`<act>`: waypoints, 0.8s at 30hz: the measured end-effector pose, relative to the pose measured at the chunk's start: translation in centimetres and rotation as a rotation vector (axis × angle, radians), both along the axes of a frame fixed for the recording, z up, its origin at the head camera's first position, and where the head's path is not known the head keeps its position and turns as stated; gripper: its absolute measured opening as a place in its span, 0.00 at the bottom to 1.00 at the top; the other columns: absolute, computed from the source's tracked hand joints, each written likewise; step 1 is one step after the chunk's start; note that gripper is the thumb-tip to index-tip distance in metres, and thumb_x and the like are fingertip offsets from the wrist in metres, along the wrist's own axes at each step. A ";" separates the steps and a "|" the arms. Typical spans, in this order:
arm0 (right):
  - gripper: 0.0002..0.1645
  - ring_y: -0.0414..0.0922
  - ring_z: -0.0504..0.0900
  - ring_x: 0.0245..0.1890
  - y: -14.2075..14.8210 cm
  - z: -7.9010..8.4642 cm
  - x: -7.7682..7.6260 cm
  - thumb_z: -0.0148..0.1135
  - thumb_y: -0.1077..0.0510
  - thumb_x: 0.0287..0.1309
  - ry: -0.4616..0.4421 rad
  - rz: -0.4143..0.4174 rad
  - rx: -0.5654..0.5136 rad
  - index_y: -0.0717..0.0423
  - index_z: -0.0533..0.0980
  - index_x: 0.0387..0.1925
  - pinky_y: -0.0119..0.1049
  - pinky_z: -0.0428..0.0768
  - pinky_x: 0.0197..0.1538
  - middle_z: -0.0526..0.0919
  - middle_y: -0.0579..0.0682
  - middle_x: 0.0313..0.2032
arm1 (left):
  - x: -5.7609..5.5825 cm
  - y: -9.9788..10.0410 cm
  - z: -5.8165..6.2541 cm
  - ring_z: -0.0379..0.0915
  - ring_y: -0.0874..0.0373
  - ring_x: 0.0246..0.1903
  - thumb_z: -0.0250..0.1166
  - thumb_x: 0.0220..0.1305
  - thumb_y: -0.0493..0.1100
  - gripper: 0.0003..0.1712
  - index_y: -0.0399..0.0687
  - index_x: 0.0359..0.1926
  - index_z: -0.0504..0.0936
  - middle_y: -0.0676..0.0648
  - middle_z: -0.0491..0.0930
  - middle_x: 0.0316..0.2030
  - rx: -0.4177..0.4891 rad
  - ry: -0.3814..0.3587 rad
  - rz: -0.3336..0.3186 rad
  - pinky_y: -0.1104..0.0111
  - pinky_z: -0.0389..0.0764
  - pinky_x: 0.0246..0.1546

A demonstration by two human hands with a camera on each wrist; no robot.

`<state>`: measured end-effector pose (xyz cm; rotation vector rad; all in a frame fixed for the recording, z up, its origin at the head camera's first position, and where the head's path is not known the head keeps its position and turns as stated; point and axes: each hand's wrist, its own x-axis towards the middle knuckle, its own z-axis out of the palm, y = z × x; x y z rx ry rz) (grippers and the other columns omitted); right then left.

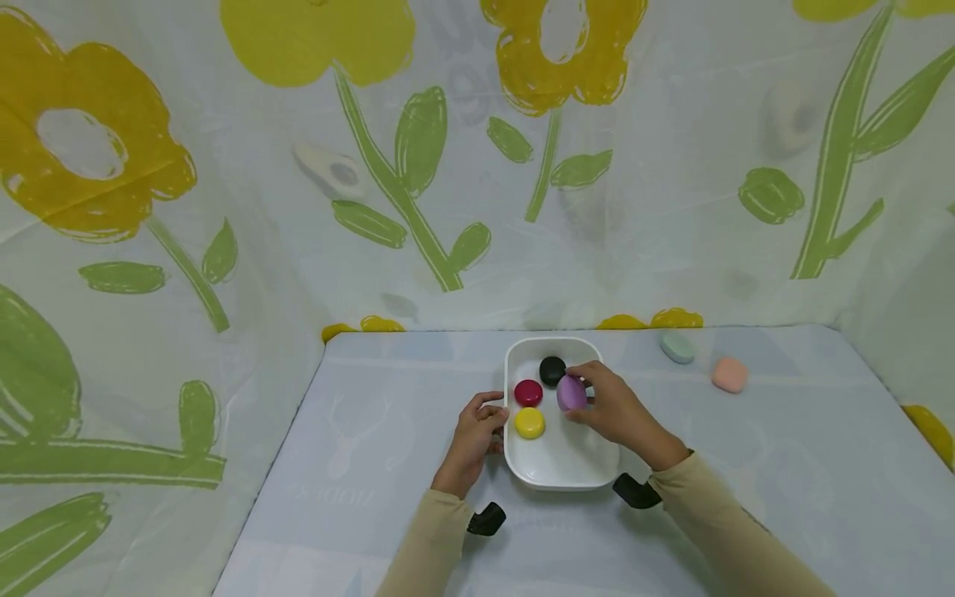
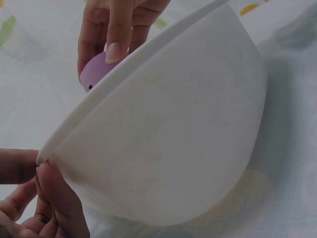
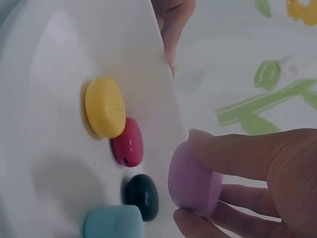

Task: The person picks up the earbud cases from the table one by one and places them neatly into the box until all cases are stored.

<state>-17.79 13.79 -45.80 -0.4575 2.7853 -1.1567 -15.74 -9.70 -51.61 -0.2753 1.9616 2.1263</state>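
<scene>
My right hand (image 1: 615, 406) pinches a smooth, rounded purple piece (image 3: 190, 181) between thumb and fingers, above the white tray (image 1: 563, 464). Inside the tray lie a yellow rounded piece (image 1: 530, 423), a red one (image 1: 528, 392) and a black one (image 1: 552, 371), along its left and back part. A turquoise piece (image 3: 114, 221) shows beside the black one in the right wrist view; in the head view I cannot make it out there. With thumb and fingers, my left hand (image 1: 476, 435) grips the tray's left rim, seen close in the left wrist view.
On the table (image 1: 358, 514), a mint piece (image 1: 677, 348) and a pink piece (image 1: 729, 375) lie at the back right, outside the tray. A flower-printed cloth (image 1: 597, 249) hangs behind the table and on both sides.
</scene>
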 end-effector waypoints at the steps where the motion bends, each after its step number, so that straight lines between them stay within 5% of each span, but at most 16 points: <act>1: 0.39 0.60 0.81 0.55 -0.1 0.0 -0.1 0.80 0.68 0.54 -0.002 0.008 0.007 0.70 0.73 0.66 0.55 0.85 0.59 0.78 0.65 0.59 | 0.0 0.0 0.0 0.73 0.59 0.29 0.62 0.79 0.40 0.22 0.41 0.69 0.73 0.43 0.82 0.46 0.001 -0.002 0.000 0.73 0.79 0.22; 24: 0.37 0.55 0.80 0.50 -0.9 -0.7 -0.7 0.80 0.66 0.55 -0.025 0.074 0.097 0.71 0.75 0.65 0.52 0.85 0.58 0.79 0.64 0.56 | -0.2 -0.1 -0.1 0.73 0.59 0.28 0.62 0.78 0.40 0.22 0.42 0.68 0.73 0.43 0.82 0.45 0.009 -0.009 -0.006 0.73 0.80 0.23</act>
